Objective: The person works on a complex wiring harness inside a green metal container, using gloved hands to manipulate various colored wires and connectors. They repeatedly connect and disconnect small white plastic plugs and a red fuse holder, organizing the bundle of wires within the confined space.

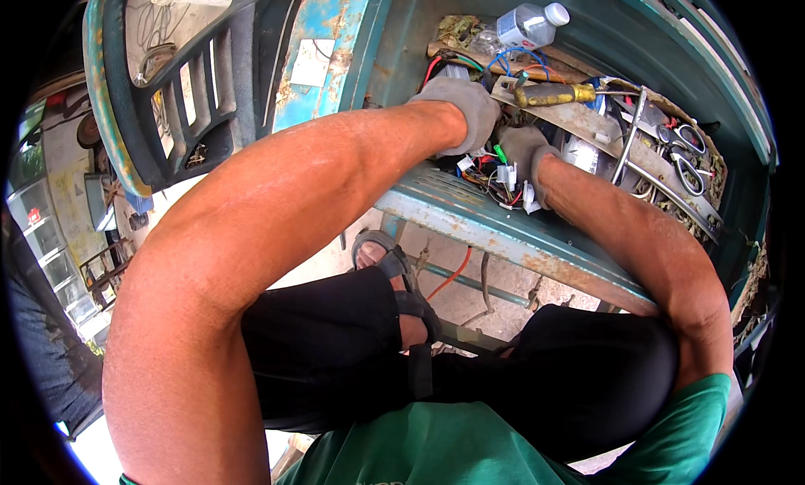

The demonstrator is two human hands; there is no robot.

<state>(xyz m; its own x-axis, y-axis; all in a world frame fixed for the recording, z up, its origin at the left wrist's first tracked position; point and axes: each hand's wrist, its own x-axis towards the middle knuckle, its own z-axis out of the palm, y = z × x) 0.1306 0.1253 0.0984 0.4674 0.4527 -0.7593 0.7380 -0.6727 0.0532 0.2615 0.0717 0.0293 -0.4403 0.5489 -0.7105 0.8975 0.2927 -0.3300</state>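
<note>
Both of my hands wear grey work gloves and reach into a green metal bin of mixed parts. My left hand bends inward over the heap, its fingers hidden behind the back of the glove. Close beside it, my right hand dips toward a tangle of wires with white connectors. Its fingers are largely out of sight too, so I cannot make out what either hand holds. A yellow and black screwdriver lies on a flat metal bar just beyond my right hand.
At the back of the bin lies a clear plastic bottle. Scissors and a metal rod sit on the right. The rusty front edge runs above my knees. A dark plastic chair stands on the left.
</note>
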